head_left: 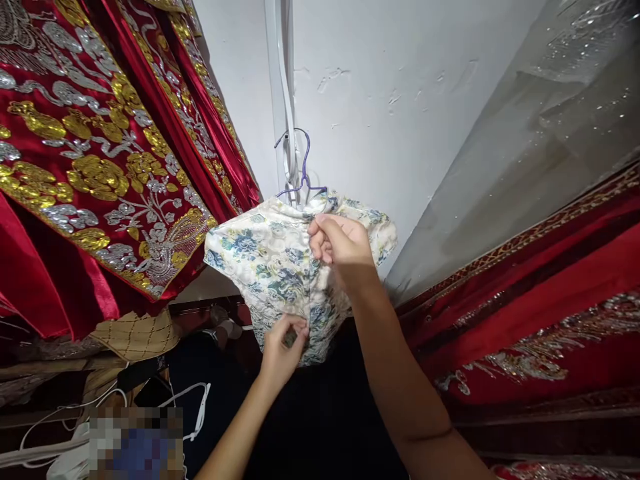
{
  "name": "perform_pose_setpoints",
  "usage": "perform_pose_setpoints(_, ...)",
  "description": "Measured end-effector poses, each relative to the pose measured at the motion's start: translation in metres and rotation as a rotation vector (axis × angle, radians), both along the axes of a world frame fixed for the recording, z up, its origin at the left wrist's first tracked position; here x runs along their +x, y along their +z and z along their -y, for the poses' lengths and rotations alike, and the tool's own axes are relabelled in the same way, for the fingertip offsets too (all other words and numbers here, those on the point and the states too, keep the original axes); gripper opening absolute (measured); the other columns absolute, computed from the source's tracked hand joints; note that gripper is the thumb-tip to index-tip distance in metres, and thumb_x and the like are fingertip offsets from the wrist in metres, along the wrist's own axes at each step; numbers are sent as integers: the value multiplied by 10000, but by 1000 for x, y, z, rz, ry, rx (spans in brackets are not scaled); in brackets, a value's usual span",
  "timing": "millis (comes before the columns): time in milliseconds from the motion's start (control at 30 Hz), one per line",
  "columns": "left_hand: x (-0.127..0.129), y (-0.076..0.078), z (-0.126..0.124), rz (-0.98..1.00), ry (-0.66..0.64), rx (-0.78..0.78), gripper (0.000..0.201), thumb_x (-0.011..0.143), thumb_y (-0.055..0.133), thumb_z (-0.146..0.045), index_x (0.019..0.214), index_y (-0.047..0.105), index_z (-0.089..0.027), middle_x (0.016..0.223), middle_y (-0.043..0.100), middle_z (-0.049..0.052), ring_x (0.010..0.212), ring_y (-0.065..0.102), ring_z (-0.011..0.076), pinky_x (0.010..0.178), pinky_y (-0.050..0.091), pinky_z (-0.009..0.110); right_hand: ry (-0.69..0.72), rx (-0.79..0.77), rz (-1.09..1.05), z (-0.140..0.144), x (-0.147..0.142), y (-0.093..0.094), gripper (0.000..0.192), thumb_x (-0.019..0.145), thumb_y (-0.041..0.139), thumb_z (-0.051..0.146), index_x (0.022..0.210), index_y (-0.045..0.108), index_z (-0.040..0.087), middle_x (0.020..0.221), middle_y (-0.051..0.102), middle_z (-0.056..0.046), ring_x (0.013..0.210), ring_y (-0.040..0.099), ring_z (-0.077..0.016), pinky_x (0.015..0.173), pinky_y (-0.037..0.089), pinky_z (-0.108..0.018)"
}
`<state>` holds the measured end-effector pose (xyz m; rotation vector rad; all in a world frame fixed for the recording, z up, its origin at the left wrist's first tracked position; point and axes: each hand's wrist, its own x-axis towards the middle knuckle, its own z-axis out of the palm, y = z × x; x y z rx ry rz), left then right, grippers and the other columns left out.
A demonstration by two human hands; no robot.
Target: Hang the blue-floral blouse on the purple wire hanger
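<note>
A cream garment with blue floral print (pixel 270 260) hangs on a purple wire hanger (pixel 304 167) against a white wall. My right hand (pixel 340 247) pinches the fabric near the top, just under the hanger. Lower down, my left hand (pixel 283 347) grips the same garment near its middle seam. Both arms reach up from the bottom of the view.
Red garments with gold and silver embroidery (pixel 95 160) hang at the left. At the right hangs a clear plastic cover (pixel 525 153) above more red embroidered cloth (pixel 540 313). White cords (pixel 195 407) and a tan quilted item (pixel 135 337) lie below left.
</note>
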<state>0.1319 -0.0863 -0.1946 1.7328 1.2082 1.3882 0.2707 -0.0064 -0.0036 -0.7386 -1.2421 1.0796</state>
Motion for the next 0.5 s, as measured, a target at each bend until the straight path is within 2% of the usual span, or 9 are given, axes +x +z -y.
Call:
perform_pose_setpoints(67, -6, 42, -21, 37, 43, 118, 199, 937, 648, -277, 1110, 701, -195, 966, 719, 69, 866, 663, 187, 802, 522, 317, 1, 20, 20, 7, -1, -5, 297, 959, 549, 335, 730, 638, 169, 467, 544, 40, 368, 378, -37, 387, 265, -155)
perform_pose_setpoints(167, -8, 115, -55, 51, 126, 366, 369, 977, 609, -280, 1342, 627, -229, 1047, 709, 60, 927, 653, 173, 865, 521, 318, 11, 39, 56, 13, -2, -2, 284, 955, 537, 303, 716, 630, 180, 466, 547, 41, 384, 397, -47, 413, 293, -168)
perform_pose_setpoints(233, -4, 155, -71, -26, 115, 509, 346, 988, 600, -290, 1323, 639, -214, 1031, 707, 48, 875, 642, 155, 826, 514, 304, 6, 53, 72, 13, -4, 1, 278, 949, 538, 305, 715, 625, 184, 462, 541, 43, 394, 410, -54, 430, 308, -176)
perform_pose_setpoints(267, -2, 170, -76, -84, 96, 549, 275, 989, 601, -293, 1232, 684, -195, 981, 705, 39, 842, 634, 148, 805, 509, 295, -7, 61, 80, 10, -5, 1, 275, 946, 539, 311, 717, 624, 185, 461, 537, 44, 399, 415, -58, 437, 314, -181)
perform_pose_setpoints(367, 4, 195, -81, -191, 100, 636, 187, 990, 600, -306, 981, 714, -159, 871, 686, 22, 784, 619, 139, 760, 497, 279, -86, 47, 119, -2, -6, -18, 262, 924, 549, 314, 703, 610, 188, 457, 509, 48, 408, 415, -74, 442, 307, -205)
perform_pose_setpoints(433, -2, 201, -81, -145, 204, 690, 190, 991, 597, -311, 953, 699, -156, 881, 685, 23, 819, 630, 146, 788, 503, 288, -121, -22, 197, -8, -4, -45, 274, 899, 559, 314, 658, 597, 189, 450, 495, 42, 409, 410, -86, 437, 294, -228)
perform_pose_setpoints(500, -24, 198, -82, 11, 369, 705, 176, 980, 615, -319, 968, 690, -160, 923, 683, 23, 883, 637, 150, 850, 512, 297, -107, -107, 289, -6, -1, -77, 305, 872, 565, 308, 592, 584, 189, 438, 500, 28, 412, 415, -96, 445, 297, -249)
